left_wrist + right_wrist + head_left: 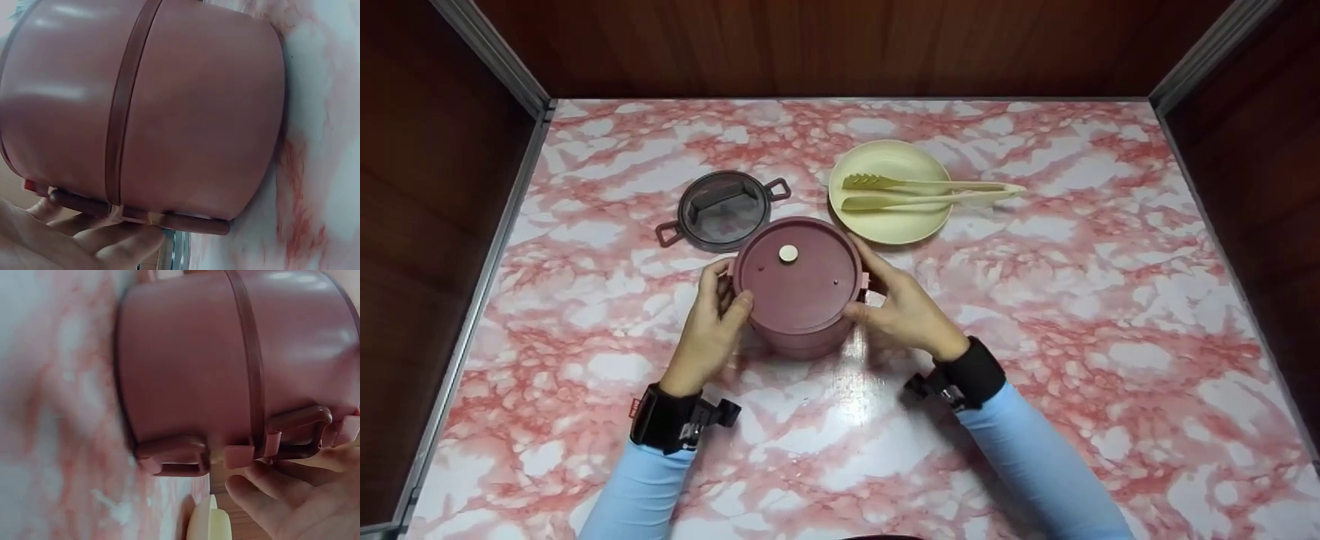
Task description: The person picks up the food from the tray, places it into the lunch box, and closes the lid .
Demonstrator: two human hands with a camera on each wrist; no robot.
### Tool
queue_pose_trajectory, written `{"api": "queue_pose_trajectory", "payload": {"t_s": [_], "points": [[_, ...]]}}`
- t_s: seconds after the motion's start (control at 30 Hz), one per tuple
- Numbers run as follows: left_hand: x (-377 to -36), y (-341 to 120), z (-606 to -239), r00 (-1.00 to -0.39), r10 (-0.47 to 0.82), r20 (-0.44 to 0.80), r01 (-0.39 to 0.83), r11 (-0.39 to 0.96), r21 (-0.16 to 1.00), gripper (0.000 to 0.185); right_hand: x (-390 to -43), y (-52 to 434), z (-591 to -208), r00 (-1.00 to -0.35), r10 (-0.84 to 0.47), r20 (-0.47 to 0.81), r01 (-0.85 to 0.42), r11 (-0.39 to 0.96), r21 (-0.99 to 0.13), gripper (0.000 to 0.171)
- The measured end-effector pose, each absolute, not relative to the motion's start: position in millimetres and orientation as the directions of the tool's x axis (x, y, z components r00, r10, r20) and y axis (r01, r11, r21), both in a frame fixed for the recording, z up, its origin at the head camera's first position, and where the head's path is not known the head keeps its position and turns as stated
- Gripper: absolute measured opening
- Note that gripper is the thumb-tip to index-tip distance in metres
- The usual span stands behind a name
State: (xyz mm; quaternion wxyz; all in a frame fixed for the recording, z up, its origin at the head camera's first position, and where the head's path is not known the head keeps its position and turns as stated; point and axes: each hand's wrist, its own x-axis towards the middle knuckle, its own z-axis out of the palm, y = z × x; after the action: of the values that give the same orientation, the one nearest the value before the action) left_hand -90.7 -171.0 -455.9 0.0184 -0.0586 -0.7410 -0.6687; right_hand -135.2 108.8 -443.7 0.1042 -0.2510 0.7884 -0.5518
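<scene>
In the head view, a dark red round lunch box [802, 285] with two stacked tiers stands upright on the table, its lid bearing a small pale round button [788, 253]. My left hand [711, 322] holds its left side, thumb at the lid's rim and fingers round by the side handle. My right hand [904, 307] holds the opposite side, thumb at the front rim. The right wrist view shows two side handles, one per tier, and clips [239, 456] between and above them, with fingertips at the upper handle [298, 433]. A dark band [121, 112] circles the seam between the tiers.
Behind the box on the left lies a round dark two-handled container [725, 214] with a see-through top. A pale yellow plate [889, 231] is at the back, with yellow tongs [937, 185] across it. Dark wood panels [847, 45] wall the marbled table [1110, 337].
</scene>
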Motion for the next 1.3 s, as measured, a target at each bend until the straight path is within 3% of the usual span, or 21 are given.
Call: {"api": "queue_pose_trajectory", "payload": {"t_s": [0.17, 0.73, 1.1, 1.3], "points": [[-90, -172, -455, -0.99, 0.065, 0.128, 0.136, 0.139, 0.981, 0.043, -143, 107, -438, -0.855, -0.515, 0.05, -0.226, 0.284, -0.932, 0.088], [-92, -172, -445, -0.99, 0.079, 0.116, 0.128, 0.164, 0.978, 0.038, -149, 110, -428, -0.848, -0.527, 0.059, -0.267, 0.33, -0.905, 0.083], [-94, -174, -451, -0.994, 0.076, 0.076, 0.088, 0.168, 0.982, 0.037, -153, 111, -432, -0.827, -0.562, -0.019, -0.225, 0.362, -0.905, 0.086], [-94, -177, -451, -0.993, 0.101, 0.067, 0.082, 0.152, 0.985, 0.038, -157, 123, -429, -0.794, -0.605, 0.057, -0.295, 0.301, -0.907, 0.063]]}}
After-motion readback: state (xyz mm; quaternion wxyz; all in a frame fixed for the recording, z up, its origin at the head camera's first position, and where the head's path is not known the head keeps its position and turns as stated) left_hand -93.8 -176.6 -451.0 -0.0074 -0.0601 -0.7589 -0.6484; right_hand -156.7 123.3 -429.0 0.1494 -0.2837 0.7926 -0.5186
